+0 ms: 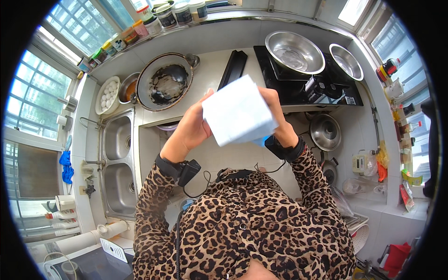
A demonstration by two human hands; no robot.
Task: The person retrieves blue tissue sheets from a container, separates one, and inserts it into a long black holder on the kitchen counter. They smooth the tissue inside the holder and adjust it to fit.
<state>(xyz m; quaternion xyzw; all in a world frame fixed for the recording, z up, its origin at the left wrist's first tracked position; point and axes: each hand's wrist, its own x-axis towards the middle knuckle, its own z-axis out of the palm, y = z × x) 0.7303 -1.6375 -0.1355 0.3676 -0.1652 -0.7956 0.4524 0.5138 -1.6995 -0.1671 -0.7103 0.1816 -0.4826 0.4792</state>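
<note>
Both my hands hold a folded white sheet, paper or cloth [238, 110], up in front of me, over the counter's front edge. My left hand [192, 126] grips its left side, the thumb along the edge. My right hand [278, 112] is at its right side, with the fingers partly hidden behind it. A bit of blue material [263, 140] shows under the sheet's lower right corner. Behind the sheet, a long black tray-like piece [233, 68] lies on the counter, its near end covered. Each wrist wears a black strap with a small device and a cable.
A large, stained pan [168, 82] stands on the counter's left, near a basket of eggs [109, 93] and a double sink [119, 164]. Steel basins [295, 52] rest at the black gas hob [308, 89] on the right. Jars line the sill [154, 31].
</note>
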